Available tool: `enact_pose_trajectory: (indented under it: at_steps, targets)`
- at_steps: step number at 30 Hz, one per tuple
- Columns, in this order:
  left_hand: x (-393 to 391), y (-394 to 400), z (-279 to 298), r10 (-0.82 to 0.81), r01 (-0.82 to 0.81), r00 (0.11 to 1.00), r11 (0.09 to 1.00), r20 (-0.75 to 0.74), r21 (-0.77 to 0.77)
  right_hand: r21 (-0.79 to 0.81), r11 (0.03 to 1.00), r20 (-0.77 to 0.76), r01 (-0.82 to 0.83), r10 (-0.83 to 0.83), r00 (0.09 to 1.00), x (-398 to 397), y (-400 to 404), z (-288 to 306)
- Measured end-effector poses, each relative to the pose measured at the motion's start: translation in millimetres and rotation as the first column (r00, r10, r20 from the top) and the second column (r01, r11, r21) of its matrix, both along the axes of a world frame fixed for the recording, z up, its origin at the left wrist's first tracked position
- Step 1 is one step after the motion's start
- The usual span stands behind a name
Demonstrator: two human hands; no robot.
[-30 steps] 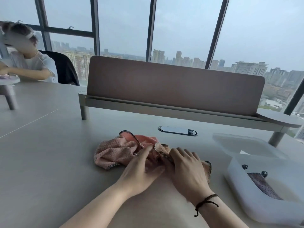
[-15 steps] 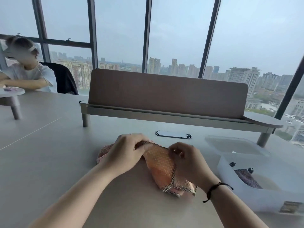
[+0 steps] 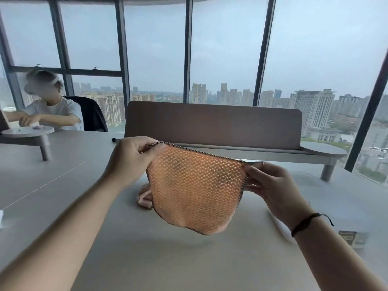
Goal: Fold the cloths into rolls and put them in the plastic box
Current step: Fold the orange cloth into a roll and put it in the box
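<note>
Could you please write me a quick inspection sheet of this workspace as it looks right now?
Surface: pale table, bare in the foreground.
Job's things: orange cloth held up spread above the table by its top corners; a pink cloth lies bunched on the table behind it; the plastic box shows only as a white edge at right, mostly hidden by the right arm.
Clutter: small printed label near the box.
Grippers: left hand pinches the cloth's top left corner; right hand pinches the top right corner.
Cables: nothing seen.
Surroundings: desk divider, windows onto a city, another person seated far left.
</note>
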State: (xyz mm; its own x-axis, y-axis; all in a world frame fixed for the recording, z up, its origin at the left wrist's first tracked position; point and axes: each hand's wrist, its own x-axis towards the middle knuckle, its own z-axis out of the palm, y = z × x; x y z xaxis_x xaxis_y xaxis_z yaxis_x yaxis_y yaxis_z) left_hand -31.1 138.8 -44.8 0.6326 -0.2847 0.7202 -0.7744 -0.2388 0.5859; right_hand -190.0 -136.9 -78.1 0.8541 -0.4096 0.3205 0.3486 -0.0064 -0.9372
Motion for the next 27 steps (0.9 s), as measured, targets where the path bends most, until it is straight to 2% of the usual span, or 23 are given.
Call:
enact_pose_trajectory:
  at_steps: [2, 4, 5, 7, 10, 12, 14, 16, 18, 20, 22, 25, 27]
  targets:
    - [-6.8, 4.6, 7.2, -0.117, 0.096, 0.980, 0.986, -0.161, -0.133, 0.142, 0.963, 0.082, -0.228, 0.218, 0.973, -9.0, 1.4, 9.5]
    - [-13.9, 5.7, 13.5, -0.341, 0.230, 0.873, 0.919, -0.349, -0.321, 0.163, 0.928, 0.149, -0.334, 0.312, 0.939, -10.8, 0.4, 17.1]
    - [-14.4, 5.3, 13.9, -0.426, 0.275, 0.798, 0.887, -0.426, -0.371, 0.169, 0.926, 0.153, -0.338, 0.314, 0.937, -9.5, 0.4, 18.9]
    - [-7.5, 0.4, 6.0, -0.486, 0.315, 0.679, 0.870, -0.550, -0.380, 0.205, 0.934, 0.128, -0.293, 0.272, 0.954, -0.7, -2.7, 14.8]
    - [11.2, -15.2, -29.5, -0.409, 0.301, 0.578, 0.911, -0.706, -0.281, 0.214, 0.973, -0.080, -0.090, 0.109, 0.991, 22.2, -10.6, -10.3]
    - [27.7, -27.3, -66.4, -0.282, 0.245, 0.592, 0.955, -0.755, -0.165, 0.090, 0.992, -0.294, 0.090, -0.060, 0.954, 38.2, -18.5, -40.0]
    - [46.2, -36.5, -107.3, -0.146, 0.180, 0.671, 0.983, -0.727, -0.032, -0.066, 0.980, -0.432, 0.186, -0.196, 0.880, 50.8, -27.4, -75.8]
    - [58.8, -42.6, -140.4, 0.011, 0.128, 0.781, 0.976, -0.624, 0.177, -0.206, 0.955, -0.484, 0.213, -0.289, 0.826, 59.5, -33.6, -106.1]
    - [61.2, -48.0, -160.6, 0.124, 0.041, 0.867, 0.947, -0.483, 0.317, -0.297, 0.923, -0.460, 0.245, -0.363, 0.810, 66.5, -37.8, -123.6]
    - [59.1, -55.5, -166.3, 0.184, -0.076, 0.928, 0.945, -0.324, 0.318, -0.310, 0.915, -0.421, 0.259, -0.376, 0.825, 75.5, -42.4, -129.6]
    - [60.9, -61.9, -167.2, 0.187, -0.119, 0.951, 0.956, -0.247, 0.269, -0.325, 0.906, -0.406, 0.271, -0.393, 0.825, 85.2, -47.7, -132.4]
    - [66.9, -64.1, -171.0, 0.142, -0.077, 0.941, 0.974, -0.308, 0.215, -0.286, 0.914, -0.387, 0.289, -0.386, 0.838, 94.4, -52.6, -135.0]
    - [72.8, -62.9, -175.5, 0.071, -0.026, 0.919, 0.992, -0.388, 0.121, -0.239, 0.935, -0.372, 0.263, -0.338, 0.864, 93.9, -52.9, -133.9]
